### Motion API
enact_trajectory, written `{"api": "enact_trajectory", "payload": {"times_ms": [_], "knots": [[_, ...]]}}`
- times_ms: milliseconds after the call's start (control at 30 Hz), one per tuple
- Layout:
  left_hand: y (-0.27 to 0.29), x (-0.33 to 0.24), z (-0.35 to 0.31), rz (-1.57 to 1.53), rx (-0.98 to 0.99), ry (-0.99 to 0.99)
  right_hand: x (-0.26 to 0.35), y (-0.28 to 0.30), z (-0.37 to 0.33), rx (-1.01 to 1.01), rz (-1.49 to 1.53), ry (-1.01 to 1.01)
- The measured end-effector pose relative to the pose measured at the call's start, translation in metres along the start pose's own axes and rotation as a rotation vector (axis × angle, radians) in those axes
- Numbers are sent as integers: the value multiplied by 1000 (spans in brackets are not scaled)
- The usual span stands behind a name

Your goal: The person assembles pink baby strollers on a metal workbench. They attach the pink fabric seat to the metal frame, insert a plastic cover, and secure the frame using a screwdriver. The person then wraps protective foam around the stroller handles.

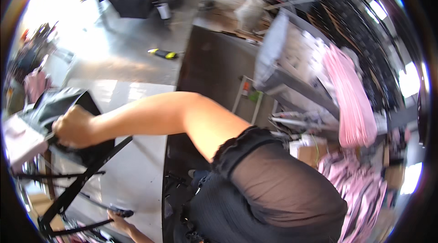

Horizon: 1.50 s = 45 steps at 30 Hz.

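At the left is a black folding frame (84, 177) of thin bars, with black fabric (98, 151) and a pale pink panel (23, 140) at its upper end. My right hand (75, 126), its arm stretched across the view, is closed in a fist at the fabric beside the panel; a short bar end shows by the fingers, but most of the grip is hidden. Lower down, my left hand (119, 221) has its fingers curled at a dark fitting (122, 211) on a thin bar of the frame. The whole shape of the framed object cannot be made out.
A yellow and black knife-like tool (163, 54) lies on the shiny table (137, 72). More black fabric (132, 8) with pink stands at its far end. To the right are a grey-sided bin (273, 47), hanging pink cloth (349, 101) and a cardboard box (312, 154).
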State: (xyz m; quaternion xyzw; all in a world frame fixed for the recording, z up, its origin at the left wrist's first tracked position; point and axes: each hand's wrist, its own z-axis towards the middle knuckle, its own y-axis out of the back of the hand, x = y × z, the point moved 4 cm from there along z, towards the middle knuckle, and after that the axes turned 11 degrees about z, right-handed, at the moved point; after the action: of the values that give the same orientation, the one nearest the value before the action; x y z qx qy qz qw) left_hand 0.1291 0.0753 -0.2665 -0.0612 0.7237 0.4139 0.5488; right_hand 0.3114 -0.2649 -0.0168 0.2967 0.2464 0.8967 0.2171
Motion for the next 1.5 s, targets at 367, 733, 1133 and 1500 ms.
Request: {"api": "enact_trajectory", "payload": {"times_ms": [367,733,1133,1500], "knots": [[-109,-59,-160,380,288,-376,-82,382,-354,-505,-590,-700],[-458,-394,-668,-76,1584,-1889,-144,550,-637,735,-865,-1053],[-491,-394,-704,123,1533,-1830,-139,589,-571,803,-763,-905],[-332,-425,-426,-434,1075,-890,-125,413,-320,103,616,-848]]}}
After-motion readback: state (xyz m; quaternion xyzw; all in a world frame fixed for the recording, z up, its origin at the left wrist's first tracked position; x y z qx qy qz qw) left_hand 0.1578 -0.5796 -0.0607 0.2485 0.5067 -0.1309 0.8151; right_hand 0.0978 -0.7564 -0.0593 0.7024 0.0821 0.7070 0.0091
